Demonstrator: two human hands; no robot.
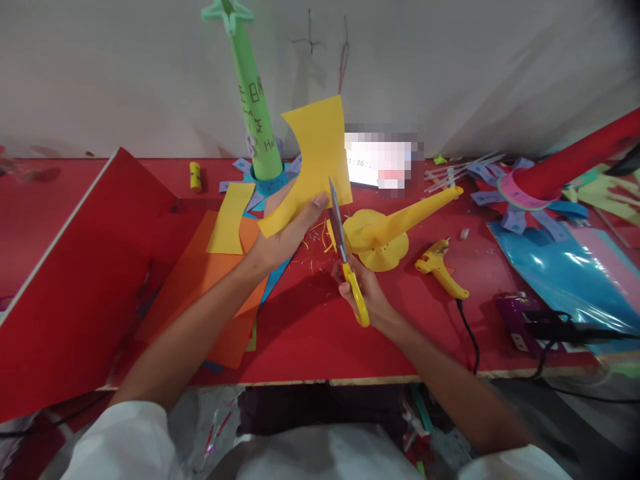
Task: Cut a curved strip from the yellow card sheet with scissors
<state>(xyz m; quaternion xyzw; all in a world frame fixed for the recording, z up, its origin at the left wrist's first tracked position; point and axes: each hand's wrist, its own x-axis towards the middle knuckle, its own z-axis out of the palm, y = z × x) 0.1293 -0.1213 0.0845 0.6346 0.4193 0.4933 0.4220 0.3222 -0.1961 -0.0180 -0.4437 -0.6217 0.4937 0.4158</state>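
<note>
My left hand [285, 233] pinches a yellow paper sheet [315, 157] and holds it upright above the red table [310, 327]. My right hand [363, 290] grips yellow-handled scissors [345, 257], whose blades point up and meet the sheet's right lower edge. A thin yellow strip [331, 237] hangs beside the blades. Small yellow paper scraps lie on the table under the hands.
A yellow paper cone on a flower-shaped base [395, 227] lies right of the scissors. Nearby are a yellow glue gun [443, 267] with a black cord, a green paper tower [253, 100], orange sheets [210, 287], a red board [75, 280], a red cone [575, 157] and blue film [560, 267].
</note>
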